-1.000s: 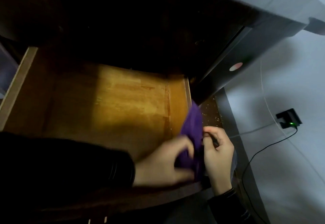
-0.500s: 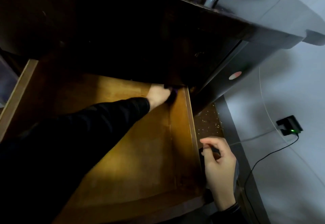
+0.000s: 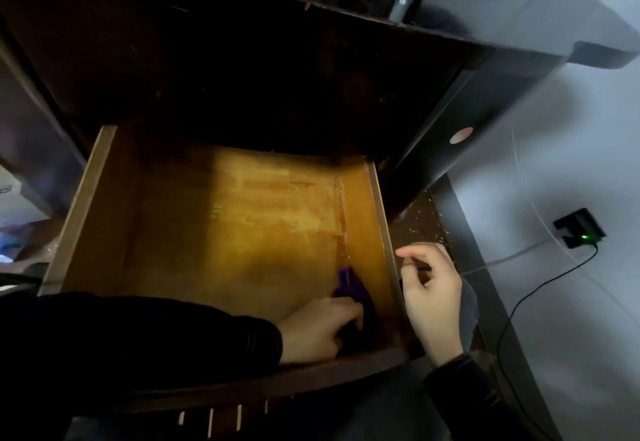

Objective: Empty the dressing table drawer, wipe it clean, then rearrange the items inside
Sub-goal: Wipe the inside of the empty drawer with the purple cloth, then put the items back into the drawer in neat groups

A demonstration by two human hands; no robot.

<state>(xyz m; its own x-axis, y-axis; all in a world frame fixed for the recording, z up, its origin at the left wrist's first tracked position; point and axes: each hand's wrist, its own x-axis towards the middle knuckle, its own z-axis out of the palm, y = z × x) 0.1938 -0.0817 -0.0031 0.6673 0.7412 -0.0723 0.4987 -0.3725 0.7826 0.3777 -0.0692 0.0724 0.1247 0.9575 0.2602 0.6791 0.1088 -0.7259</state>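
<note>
Open wooden drawer (image 3: 259, 232) at frame centre, left hand (image 3: 318, 329) at its lower right corner, fingers curled on purple cloth (image 3: 348, 288) against drawer floor, right hand (image 3: 433, 302) outside right wall, fingers loosely curled, nothing visibly held.

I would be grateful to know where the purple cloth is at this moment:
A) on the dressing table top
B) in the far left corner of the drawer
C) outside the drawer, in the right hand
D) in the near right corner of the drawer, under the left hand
D: the cloth lies by the right wall of the drawer, close to its front, and the left hand grips it there.
</note>
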